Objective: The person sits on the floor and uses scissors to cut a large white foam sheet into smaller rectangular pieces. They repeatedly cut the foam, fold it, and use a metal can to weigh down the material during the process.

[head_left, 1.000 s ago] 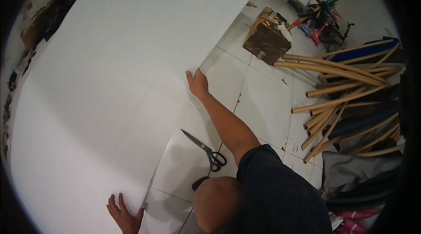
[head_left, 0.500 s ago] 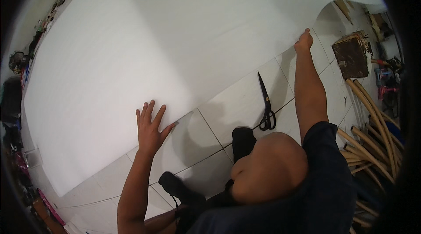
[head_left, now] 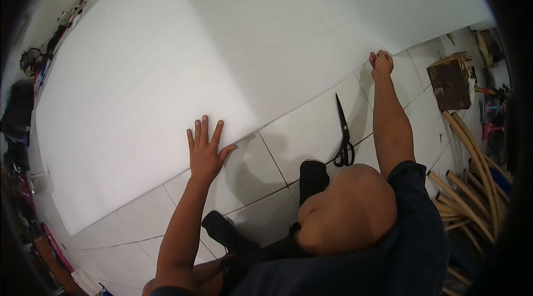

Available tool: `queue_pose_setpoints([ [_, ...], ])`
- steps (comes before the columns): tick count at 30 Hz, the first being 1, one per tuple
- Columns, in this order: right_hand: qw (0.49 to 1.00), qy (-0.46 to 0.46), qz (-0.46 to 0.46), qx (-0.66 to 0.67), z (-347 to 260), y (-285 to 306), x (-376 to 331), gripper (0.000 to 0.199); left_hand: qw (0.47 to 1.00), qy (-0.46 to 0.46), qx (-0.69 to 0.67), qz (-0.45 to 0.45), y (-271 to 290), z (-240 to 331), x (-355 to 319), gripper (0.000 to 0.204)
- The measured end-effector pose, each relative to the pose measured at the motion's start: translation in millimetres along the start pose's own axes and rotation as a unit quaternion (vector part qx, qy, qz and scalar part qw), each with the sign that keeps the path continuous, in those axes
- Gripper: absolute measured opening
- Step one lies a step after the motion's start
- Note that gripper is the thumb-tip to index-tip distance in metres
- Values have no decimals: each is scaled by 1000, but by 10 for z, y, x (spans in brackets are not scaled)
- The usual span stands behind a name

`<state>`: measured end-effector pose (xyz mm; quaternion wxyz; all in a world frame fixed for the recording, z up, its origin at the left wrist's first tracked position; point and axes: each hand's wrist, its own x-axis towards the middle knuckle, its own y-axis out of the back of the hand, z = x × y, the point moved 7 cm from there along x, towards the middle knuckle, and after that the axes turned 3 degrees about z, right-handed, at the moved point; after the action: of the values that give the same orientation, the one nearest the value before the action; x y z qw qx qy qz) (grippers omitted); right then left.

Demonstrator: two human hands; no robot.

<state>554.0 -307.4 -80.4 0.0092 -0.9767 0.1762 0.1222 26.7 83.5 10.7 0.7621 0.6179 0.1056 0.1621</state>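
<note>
The left hand (head_left: 205, 151) lies flat, fingers spread wide, at the centre-left of the frame, its fingertips pressing on the near edge of a large white foam sheet (head_left: 233, 57) and its heel on the white tiled floor (head_left: 311, 129). The right hand (head_left: 381, 64), at the upper right, is curled closed on the same edge of the sheet; whether it pinches the sheet or only presses it is hard to make out. The two hands are well apart along that edge.

The sheet fills the upper and left parts of the frame. Its long axis runs from the lower left up to the upper right, and its far side is cut off by the rim of the picture.

Between the arms, black scissors (head_left: 343, 132) lie on the tiles, blades closed and pointing toward the top of the frame, handles toward the bottom. The person's knee and dark clothing hide the floor at the lower centre. At the right, a dark wooden box (head_left: 451, 76) sits above a heap of bamboo poles (head_left: 472, 185), partly lost in the dark rim.
</note>
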Motion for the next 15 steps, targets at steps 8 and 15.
queue_pose_setpoints([
  [8,910,238,-234,-247,58,-661,-2446,24,998,26,55,0,-2,-164,-100,74],
  [15,723,245,-546,-346,673,-481,-4396,28,1000,4,-19,15,-61,10,-97,79],
])
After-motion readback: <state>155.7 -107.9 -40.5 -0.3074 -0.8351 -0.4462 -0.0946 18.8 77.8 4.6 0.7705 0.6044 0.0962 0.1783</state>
